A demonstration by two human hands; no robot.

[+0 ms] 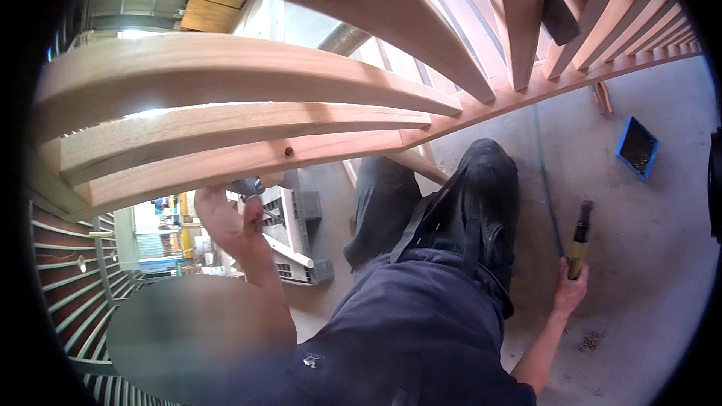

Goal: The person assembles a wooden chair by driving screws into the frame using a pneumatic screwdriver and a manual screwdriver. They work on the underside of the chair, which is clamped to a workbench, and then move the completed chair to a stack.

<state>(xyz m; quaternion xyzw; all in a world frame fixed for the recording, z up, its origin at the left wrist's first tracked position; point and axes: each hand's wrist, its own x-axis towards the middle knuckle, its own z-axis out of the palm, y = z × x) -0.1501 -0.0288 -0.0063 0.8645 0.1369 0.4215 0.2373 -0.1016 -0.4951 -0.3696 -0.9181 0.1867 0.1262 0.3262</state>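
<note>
A slatted wooden frame (353, 149) arches across the upper view, with a dark hole in its lower rail. Under that rail my left hand (226, 218) is raised, its fingers curled by a grey metal piece (247, 187). What that piece is, and most of the grip, is hidden by the hand and rail. Low at the right, well apart from the frame, my right hand (571, 291) is wrapped round a yellow-and-black handheld tool (578, 248) with a dark end pointing away from me. Its exact kind is unclear.
A dark hose (547, 180) runs along the concrete floor toward my right hand. Beyond lie a blue-rimmed tray (620, 152) and an orange object (604, 98). Small brown bits (590, 341) are scattered at the lower right. A dark plastic crate (307, 218) stands below the frame, near my left arm.
</note>
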